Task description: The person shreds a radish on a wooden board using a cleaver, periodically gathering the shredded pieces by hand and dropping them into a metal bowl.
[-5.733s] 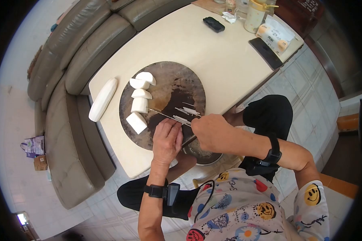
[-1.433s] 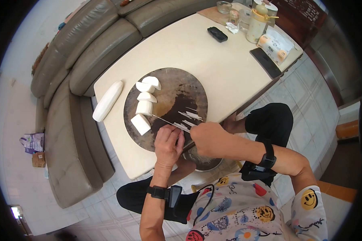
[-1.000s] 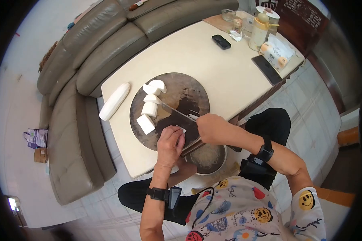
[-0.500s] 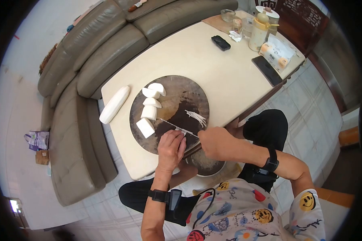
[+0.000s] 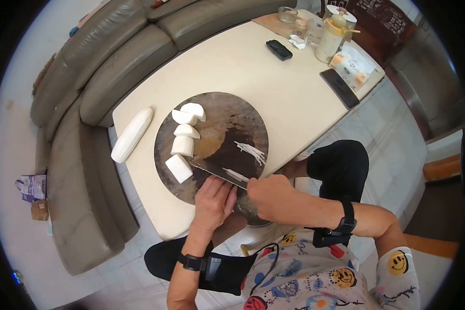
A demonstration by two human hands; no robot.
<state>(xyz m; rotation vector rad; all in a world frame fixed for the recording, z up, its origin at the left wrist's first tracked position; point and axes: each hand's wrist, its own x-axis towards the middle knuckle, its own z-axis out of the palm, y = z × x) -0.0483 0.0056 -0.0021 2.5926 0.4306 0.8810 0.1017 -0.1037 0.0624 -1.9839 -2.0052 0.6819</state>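
Observation:
A round dark cutting board [image 5: 217, 111] lies on the cream table. My right hand [image 5: 268, 195] is closed round the handle of a knife [image 5: 212, 171], whose blade points left across the board's near part. Just below the blade, my left hand [image 5: 214, 200] has its fingers bent together at the board's near edge; what lies under them is hidden. Thin white strips [image 5: 235, 174] lie along the blade's far side. More white sticks [image 5: 251, 151] are on the board's right part. Several white chunks [image 5: 183, 145] stand in a row on its left.
A long peeled white vegetable [image 5: 132, 135] lies at the table's left edge. Toward the far right are a black object [image 5: 279, 50], a phone [image 5: 339, 89], a tissue pack [image 5: 352, 67] and a bottle [image 5: 329, 42]. A grey sofa [image 5: 124, 67] runs behind the table.
The knife and both hands have shifted slightly down and left in the view, as the camera view shifted too. White strips now show on the blade's far side.

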